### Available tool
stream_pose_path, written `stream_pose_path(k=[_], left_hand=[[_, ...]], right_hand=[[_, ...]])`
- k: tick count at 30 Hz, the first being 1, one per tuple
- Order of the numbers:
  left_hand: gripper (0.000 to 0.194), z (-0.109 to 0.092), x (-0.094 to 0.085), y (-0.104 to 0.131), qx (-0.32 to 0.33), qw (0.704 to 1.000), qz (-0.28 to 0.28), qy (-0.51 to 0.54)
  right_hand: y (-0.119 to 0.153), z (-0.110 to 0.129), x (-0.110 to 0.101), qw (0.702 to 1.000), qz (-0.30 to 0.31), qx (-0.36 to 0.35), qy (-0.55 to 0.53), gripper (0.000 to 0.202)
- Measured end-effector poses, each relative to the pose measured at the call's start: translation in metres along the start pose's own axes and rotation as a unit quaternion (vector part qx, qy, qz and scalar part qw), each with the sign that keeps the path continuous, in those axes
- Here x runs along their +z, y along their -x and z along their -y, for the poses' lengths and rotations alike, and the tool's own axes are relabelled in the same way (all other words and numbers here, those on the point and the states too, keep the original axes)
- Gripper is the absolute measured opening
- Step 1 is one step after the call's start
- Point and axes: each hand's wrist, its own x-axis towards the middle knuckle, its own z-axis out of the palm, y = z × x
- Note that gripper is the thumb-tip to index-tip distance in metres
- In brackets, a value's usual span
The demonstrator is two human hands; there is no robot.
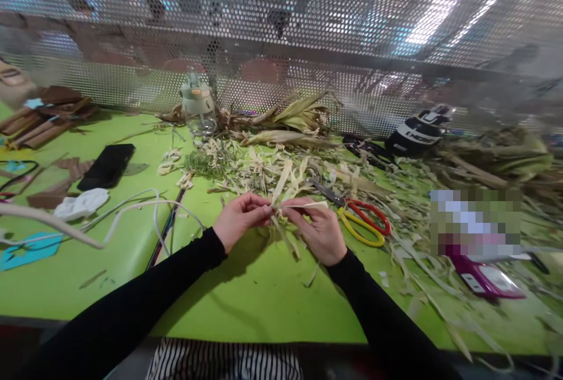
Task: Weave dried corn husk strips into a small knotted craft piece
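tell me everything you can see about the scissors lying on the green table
The scissors lie flat on the green table, just to the right of the right hand and apart from it. One handle loop is red, the other yellow, both looking plastic. The dark metal blades point up and left, partly buried under pale husk strips. Whether the blades are fully closed is hard to tell.

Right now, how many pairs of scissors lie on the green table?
2 clearly: red-handled scissors and yellow-handled scissors, together right of the right hand. Husk litter may hide others.
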Motion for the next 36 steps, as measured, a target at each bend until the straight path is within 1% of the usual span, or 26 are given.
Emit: stream_pose_path(k=[3,5,9,12,15,17,18,20,22,23,24,26,28,30,32,34,35,36], left_hand=[[0.021,0.000,0.000,-0.001,-0.028,0.999,-0.026,0.034],[0.020,-0.001,0.000,-0.001,-0.035,0.997,-0.037,0.049],[0.027,0.000,0.002,0.001,-0.031,0.999,-0.015,0.042],[0.024,0.000,0.004,0.002,-0.039,0.998,-0.008,0.040],[0.013,-0.002,0.006,0.002,-0.065,0.995,-0.021,0.069],[0.010,-0.004,0.005,0.003,-0.070,0.992,-0.025,0.098],[0.009,-0.005,0.005,0.003,-0.066,0.992,-0.014,0.110],[0.004,-0.005,0.003,0.005,-0.051,0.990,0.033,0.123],[0.017,-0.005,0.002,0.006,-0.035,0.989,0.083,0.121],[0.022,-0.004,0.001,0.006,-0.027,0.989,0.095,0.113],[0.024,-0.003,0.001,0.006,-0.019,0.990,0.098,0.102],[0.022,-0.002,0.000,0.006,-0.007,0.992,0.095,0.079],[0.018,-0.002,0.000,0.006,-0.015,0.992,0.105,0.068],[0.018,-0.004,0.001,0.007,-0.037,0.989,0.126,0.074],[0.018,-0.006,0.003,0.009,-0.044,0.987,0.138,0.071],[0.020,-0.006,0.005,0.009,-0.026,0.990,0.130,0.051],[0.021,-0.005,0.006,0.009,-0.013,0.992,0.118,0.040],[0.021,-0.004,0.007,0.009,-0.002,0.994,0.101,0.034]], right_hand=[[0.000,0.002,0.002,1.000,0.007,0.015,-0.011,0.011],[0.000,0.001,0.002,0.999,0.015,0.018,-0.029,0.009],[0.001,-0.001,0.003,0.998,0.018,0.045,-0.045,0.012],[0.002,-0.001,0.003,0.997,0.024,0.052,-0.054,0.012],[0.002,-0.002,0.003,0.999,0.010,0.032,-0.038,0.012],[0.002,-0.002,0.002,1.000,-0.005,-0.009,-0.020,0.011],[0.002,-0.001,0.002,0.999,-0.018,-0.029,-0.010,0.010],[0.002,0.000,0.001,0.998,-0.043,-0.048,0.013,0.009],[0.003,0.002,0.001,0.996,-0.072,-0.037,0.033,0.008],[0.003,0.003,0.001,0.996,-0.077,-0.031,0.040,0.008],[0.004,0.004,0.001,0.996,-0.075,-0.031,0.044,0.007],[0.006,0.005,0.001,0.996,-0.070,-0.040,0.041,0.006],[0.007,0.006,0.002,0.996,-0.074,-0.040,0.029,0.006],[0.007,0.006,0.003,0.995,-0.094,-0.015,0.016,0.007],[0.007,0.006,0.003,0.995,-0.101,0.021,0.000,0.008],[0.007,0.005,0.004,0.994,-0.095,0.044,-0.020,0.010],[0.007,0.005,0.004,0.995,-0.088,0.041,-0.026,0.010],[0.007,0.005,0.005,0.996,-0.079,0.022,-0.024,0.009]])
